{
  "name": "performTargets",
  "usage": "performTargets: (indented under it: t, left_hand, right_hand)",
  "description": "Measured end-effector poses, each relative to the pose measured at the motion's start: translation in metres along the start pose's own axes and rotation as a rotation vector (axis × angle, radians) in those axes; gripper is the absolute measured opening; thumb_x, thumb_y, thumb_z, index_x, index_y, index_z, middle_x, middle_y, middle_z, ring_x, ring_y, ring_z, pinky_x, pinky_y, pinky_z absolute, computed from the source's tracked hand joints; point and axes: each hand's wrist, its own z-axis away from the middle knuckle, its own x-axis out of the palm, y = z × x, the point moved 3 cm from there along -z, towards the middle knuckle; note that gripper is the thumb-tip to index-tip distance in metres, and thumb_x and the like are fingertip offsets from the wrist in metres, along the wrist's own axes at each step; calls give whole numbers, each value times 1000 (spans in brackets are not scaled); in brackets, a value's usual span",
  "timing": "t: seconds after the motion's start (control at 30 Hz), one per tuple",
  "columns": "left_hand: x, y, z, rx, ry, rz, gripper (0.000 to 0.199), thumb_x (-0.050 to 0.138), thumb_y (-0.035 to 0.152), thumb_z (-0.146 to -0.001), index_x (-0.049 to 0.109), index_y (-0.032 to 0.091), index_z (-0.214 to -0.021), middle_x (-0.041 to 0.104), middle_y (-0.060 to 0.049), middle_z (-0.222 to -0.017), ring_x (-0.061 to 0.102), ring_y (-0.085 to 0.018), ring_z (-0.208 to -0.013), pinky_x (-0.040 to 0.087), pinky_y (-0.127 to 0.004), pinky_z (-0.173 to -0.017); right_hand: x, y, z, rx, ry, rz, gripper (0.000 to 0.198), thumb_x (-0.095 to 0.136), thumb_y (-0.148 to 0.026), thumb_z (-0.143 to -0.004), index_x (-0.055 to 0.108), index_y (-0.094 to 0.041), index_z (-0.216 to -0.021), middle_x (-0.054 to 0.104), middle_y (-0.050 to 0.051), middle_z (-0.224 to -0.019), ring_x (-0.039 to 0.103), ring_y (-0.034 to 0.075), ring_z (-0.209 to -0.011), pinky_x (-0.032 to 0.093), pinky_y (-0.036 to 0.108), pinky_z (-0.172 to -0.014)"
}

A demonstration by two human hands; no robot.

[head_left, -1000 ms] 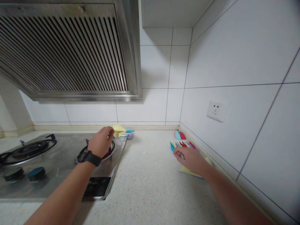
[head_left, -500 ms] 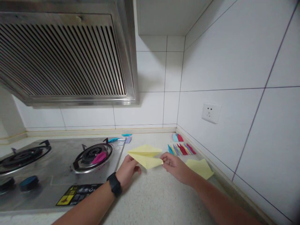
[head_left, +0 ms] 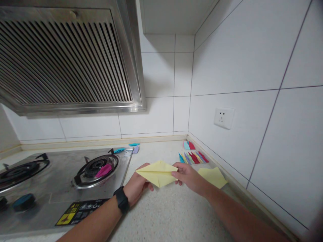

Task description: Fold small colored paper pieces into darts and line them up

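Note:
A yellow folded paper (head_left: 156, 174), diamond-shaped with a crease along its length, is held above the counter between my two hands. My left hand (head_left: 137, 186), with a black watch on the wrist, is closed on its left end; some of its fingers are hidden behind the sheet. At the right tip, my right hand (head_left: 188, 177) pinches the paper with the thumb on top and fingers beneath. A second yellow sheet of paper (head_left: 214, 177) lies on the counter beyond my right forearm.
Several small coloured folded papers (head_left: 194, 158) are lined up near the right wall. A gas stove (head_left: 63, 188) is at the left, with a pink folded paper (head_left: 103, 170) on its burner. The range hood (head_left: 137, 101) overhangs it. A socket (head_left: 224, 117) is on the right wall.
My right hand has moved its thumb over the paper's right end, and the two flaps now lie closer together. The view has shifted slightly to the right.

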Motion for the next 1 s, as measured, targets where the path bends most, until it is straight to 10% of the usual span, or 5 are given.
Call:
performTargets:
  t: [0.7, 1.0]
  left_hand:
    - [-18, -6, -9, -98, 128, 118, 55, 37, 66, -86, 59, 17, -88, 58, -2, -73, 53, -10, -56, 35, -16, -39]
    - [-4, -8, -6, -114, 18, -204, 44, 62, 56, -77, 61, 12, -77, 55, -2, -62, 50, -10, -52, 36, -18, -40]
  right_hand:
    - [-9, 6, -4, 34, 149, 75, 28, 57, -43, -83, 54, -16, -75, 63, -2, -57, 52, 8, -38, 38, 18, -38]
    - [-8, 3, -5, 51, 129, -1, 31, 59, -46, -80, 57, -15, -80, 65, 0, -59, 51, 8, -38, 38, 19, -39]
